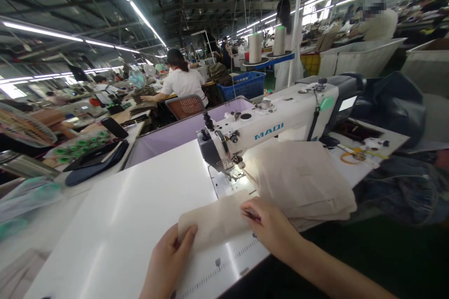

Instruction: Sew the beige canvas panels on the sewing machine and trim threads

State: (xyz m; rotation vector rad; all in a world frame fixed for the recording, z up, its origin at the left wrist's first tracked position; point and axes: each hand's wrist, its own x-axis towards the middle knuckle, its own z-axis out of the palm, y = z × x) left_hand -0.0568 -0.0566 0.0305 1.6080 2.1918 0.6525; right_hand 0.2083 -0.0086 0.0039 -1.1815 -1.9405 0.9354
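A flat beige fabric piece (215, 219) with a rounded left end lies on the white sewing table in front of the needle area. My left hand (171, 252) pinches its left end, thumb on top and fingers beneath. At the right end of the piece is my right hand (268, 224), its fingers closed around a small dark tool (251, 215) with a reddish part; its exact kind is hidden by the fingers. Just beyond stands a white sewing machine (273, 121), its lamp lighting the presser foot (234, 174). Stacked beige fabric pieces (301, 177) lie right of the needle.
Scissors with orange handles (352, 155) lie on the table's right end. Behind the machine are a lilac bin (168, 142), a blue basket (242, 85) and thread cones (255, 47). Green spools (84, 142) sit at the left. A co-worker in white (184, 79) sits farther back.
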